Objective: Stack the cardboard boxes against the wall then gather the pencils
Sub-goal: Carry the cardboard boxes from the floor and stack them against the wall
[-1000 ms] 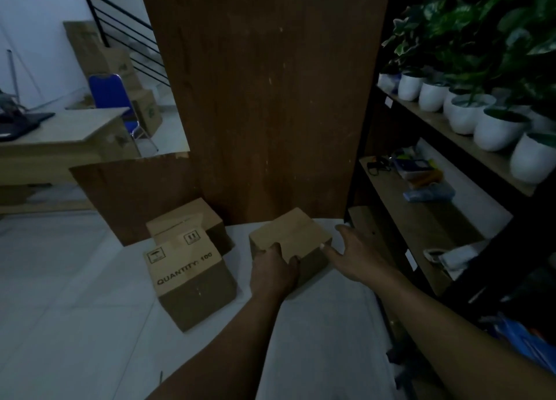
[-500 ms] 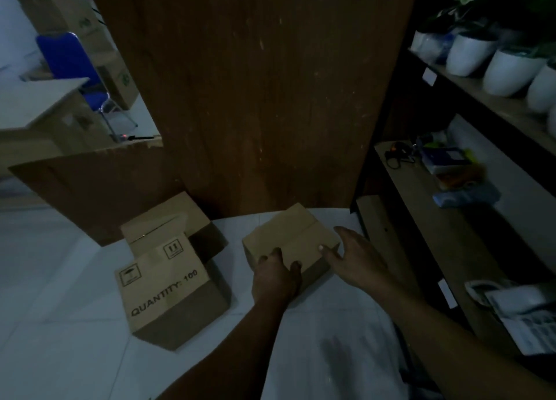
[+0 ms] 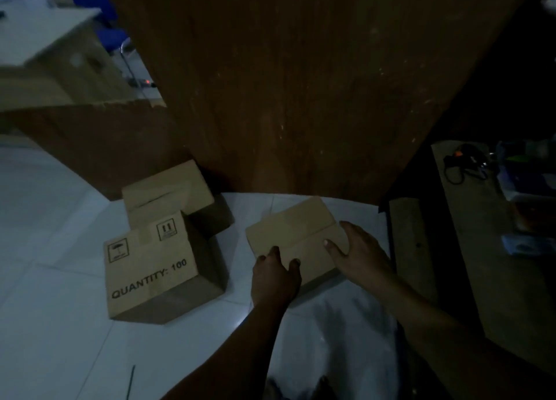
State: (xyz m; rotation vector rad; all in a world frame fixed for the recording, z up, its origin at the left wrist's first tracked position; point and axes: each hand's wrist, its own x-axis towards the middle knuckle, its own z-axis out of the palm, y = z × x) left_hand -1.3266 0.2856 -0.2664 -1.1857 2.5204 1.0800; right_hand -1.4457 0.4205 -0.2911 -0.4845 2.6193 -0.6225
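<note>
Down on the white tiled floor (image 3: 60,309), a small plain brown cardboard box (image 3: 296,234) sits close to the foot of a tall brown wooden wall (image 3: 301,98). Its lid is shut, with a line across the top where the flaps meet. It is turned so that one corner points at the wall. I cannot tell if it rests flat on the floor or is lifted a little.

Both hands are on this small box. The left hand (image 3: 275,274) grips the near edge, with its fingers curled over onto the top. The right hand (image 3: 359,253) holds the right side, with its thumb on top and its fingers wrapped round the side.

To the left, apart from the small box, stands a bigger brown cardboard box (image 3: 150,267). It has black words that say "QUANTITY: 100" and two little black picture signs on top. Another brown cardboard box (image 3: 168,189) sits just behind it, touching it and close to the wall.

On the right is a wooden shelf (image 3: 481,264) with some dark things on it, too dim to make out. A thin dark stick (image 3: 131,381) lies on the floor near the bottom edge; I cannot tell what it is.
</note>
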